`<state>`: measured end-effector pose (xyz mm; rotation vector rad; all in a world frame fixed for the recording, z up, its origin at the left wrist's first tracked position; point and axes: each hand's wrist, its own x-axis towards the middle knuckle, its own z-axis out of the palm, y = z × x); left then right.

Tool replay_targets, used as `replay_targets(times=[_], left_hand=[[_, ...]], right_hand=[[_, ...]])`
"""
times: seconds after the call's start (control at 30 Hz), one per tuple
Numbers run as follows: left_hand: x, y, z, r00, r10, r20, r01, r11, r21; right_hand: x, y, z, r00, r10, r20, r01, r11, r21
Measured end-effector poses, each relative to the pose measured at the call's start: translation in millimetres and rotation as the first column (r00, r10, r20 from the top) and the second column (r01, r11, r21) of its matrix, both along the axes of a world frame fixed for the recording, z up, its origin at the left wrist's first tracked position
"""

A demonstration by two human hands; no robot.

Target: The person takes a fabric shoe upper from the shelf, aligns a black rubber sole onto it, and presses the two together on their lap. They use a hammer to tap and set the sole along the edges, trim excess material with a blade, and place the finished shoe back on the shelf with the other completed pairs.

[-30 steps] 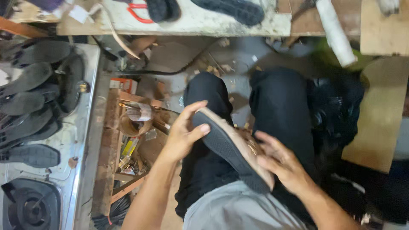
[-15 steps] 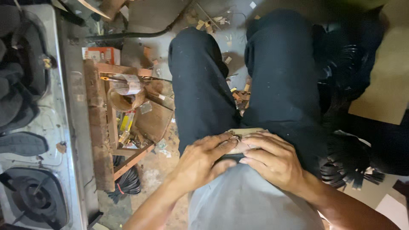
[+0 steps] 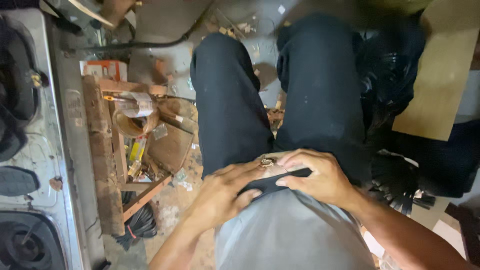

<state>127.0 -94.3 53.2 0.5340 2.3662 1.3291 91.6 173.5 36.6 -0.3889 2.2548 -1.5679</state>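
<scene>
While your left hand (image 3: 220,192) and right hand (image 3: 320,175) clamp the dark sole (image 3: 272,182) against your lap, pressing looks underway. Trimming tools in the wooden tray (image 3: 105,165) at 9 o'clock sit untouched.

A dusty concrete floor (image 3: 165,60) carries a shallow wooden tray (image 3: 107,165) of tools, scattered wood scraps (image 3: 272,112) and a black cable (image 3: 145,44).
</scene>
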Motion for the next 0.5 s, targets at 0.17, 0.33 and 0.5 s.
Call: replay_targets(times=[0.17,0.33,0.5], left_hand=[[4,-47,-2,0.706,0.227,0.671,-0.531,0.796,0.29],[-22,-18,-16,0.844,0.531,0.075,-0.422,0.57,0.705],[-74,21,-31,0.746,0.377,0.549,-0.647,0.217,0.731]], right_hand=[[-13,2,-3,0.974,-0.175,0.141,0.184,0.981,-0.059],[-26,-19,-5,0.779,-0.089,0.621,0.256,0.949,-0.185],[-89,-12,57,0.98,0.107,0.17,-0.123,0.989,0.086]])
